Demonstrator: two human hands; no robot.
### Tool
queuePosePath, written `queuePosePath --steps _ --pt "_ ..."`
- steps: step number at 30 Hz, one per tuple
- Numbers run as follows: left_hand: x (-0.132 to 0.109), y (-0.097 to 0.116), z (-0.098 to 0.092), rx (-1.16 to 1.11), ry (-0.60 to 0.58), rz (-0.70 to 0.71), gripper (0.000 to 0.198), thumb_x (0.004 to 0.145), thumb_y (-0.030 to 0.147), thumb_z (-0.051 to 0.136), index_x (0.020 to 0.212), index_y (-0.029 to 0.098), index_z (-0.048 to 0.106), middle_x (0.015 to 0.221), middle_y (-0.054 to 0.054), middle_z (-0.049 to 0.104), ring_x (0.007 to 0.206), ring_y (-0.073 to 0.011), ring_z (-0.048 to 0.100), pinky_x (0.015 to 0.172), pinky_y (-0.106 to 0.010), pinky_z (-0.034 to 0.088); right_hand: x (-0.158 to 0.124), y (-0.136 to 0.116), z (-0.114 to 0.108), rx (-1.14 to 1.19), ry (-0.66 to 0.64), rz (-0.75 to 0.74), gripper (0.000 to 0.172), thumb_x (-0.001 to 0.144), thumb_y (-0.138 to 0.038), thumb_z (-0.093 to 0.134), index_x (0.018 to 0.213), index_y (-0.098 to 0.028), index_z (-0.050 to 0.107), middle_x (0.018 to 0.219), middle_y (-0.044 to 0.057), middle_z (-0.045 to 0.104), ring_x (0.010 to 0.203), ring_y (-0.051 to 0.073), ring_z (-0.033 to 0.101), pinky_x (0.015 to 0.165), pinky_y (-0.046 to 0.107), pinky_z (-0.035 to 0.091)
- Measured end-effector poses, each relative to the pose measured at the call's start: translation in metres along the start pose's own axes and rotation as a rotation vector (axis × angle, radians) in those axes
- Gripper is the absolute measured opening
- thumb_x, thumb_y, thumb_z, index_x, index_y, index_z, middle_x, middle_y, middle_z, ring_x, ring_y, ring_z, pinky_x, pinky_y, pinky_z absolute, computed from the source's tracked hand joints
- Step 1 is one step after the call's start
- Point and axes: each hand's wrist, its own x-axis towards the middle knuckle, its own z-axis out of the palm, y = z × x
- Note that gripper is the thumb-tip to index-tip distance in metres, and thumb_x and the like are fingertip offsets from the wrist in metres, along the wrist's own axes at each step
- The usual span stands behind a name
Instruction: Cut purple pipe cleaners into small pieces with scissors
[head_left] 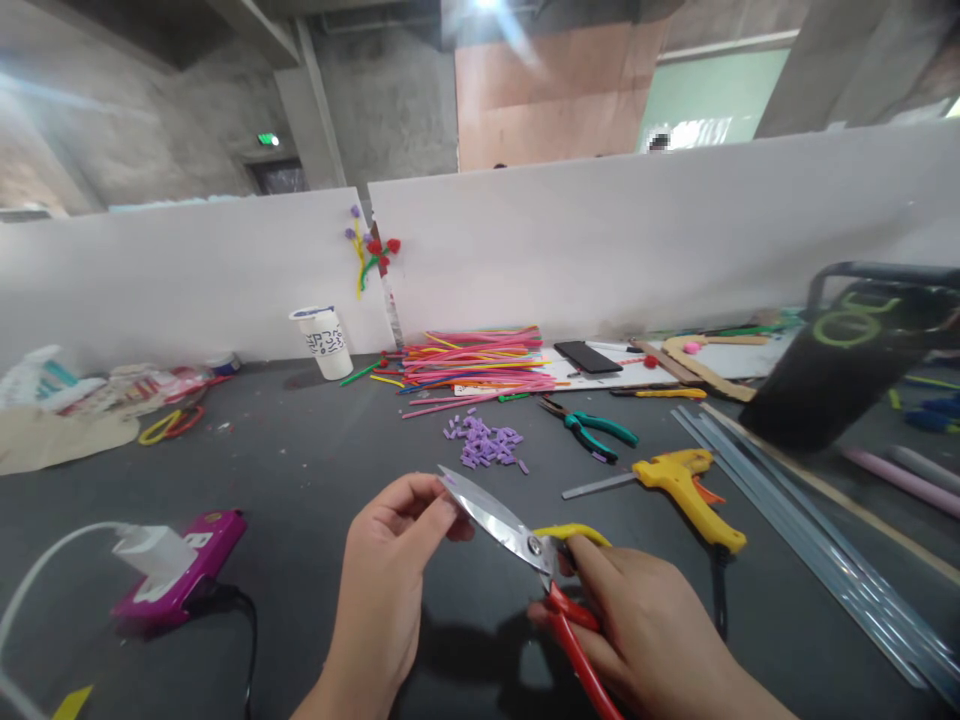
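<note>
My left hand (405, 550) is closed in a pinch beside the tip of the scissors' blades. A speck of purple pipe cleaner (449, 480) shows at its fingertips, against the blade; the rest is hidden. In my right hand (637, 610) are the scissors (495, 522), with red grips and silver blades pointing up and left. The blades look nearly closed together. A yellow curved piece (574, 531) shows behind my right hand, partly covered. Just beyond the blades lies a loose pile of short purple pipe cleaner pieces (484, 440).
Behind the pile lies a bundle of coloured pipe cleaners (480, 360). Pliers (592, 430), a yellow glue gun (686, 490) and clear glue sticks (810, 540) lie rightward. A paper cup (322, 343) stands at the back; a purple power strip (184, 570) with a cable lies left.
</note>
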Motion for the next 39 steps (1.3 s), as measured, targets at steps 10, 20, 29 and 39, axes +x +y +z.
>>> queuePosePath --steps 10,20,29,39 --pt "0.001 0.002 -0.004 0.064 -0.029 0.02 0.004 0.067 0.018 0.063 0.068 0.015 0.062 0.059 0.003 0.061 0.054 -0.0073 0.054 0.055 -0.016 0.042 -0.002 -0.001 -0.001 -0.006 -0.006 0.004 0.035 0.078 -0.052 0.044 0.065 -0.02 0.044 0.051 -0.001 0.055 0.044 0.015 0.052 0.044 0.023 0.028" --pt "0.003 0.001 -0.008 0.125 -0.07 0.006 0.005 0.07 0.021 0.061 0.07 0.016 0.06 0.059 0.004 0.061 0.055 -0.0068 0.053 0.056 -0.016 0.042 0.003 -0.006 -0.005 0.39 -0.191 0.197 0.03 0.075 -0.046 0.049 0.061 -0.021 0.038 0.049 -0.006 0.043 0.043 0.01 0.035 0.042 0.02 0.023" --pt "0.001 -0.009 0.011 0.209 -0.342 -0.259 0.004 0.069 0.017 0.06 0.067 0.014 0.059 0.056 0.003 0.059 0.051 -0.0076 0.053 0.056 -0.019 0.041 0.016 -0.009 -0.014 0.972 -0.158 0.444 0.009 0.07 -0.025 0.05 0.069 -0.018 0.046 0.059 -0.005 0.043 0.053 0.009 0.037 0.047 0.018 0.031" --pt "-0.003 -0.024 0.014 0.26 -0.587 -0.41 0.009 0.064 0.02 0.062 0.066 0.011 0.063 0.057 0.0 0.057 0.048 -0.0089 0.051 0.05 -0.021 0.04 0.016 -0.003 -0.011 1.164 -0.225 0.424 0.006 0.071 -0.021 0.047 0.066 -0.017 0.045 0.052 -0.007 0.043 0.04 0.005 0.034 0.038 0.015 0.027"
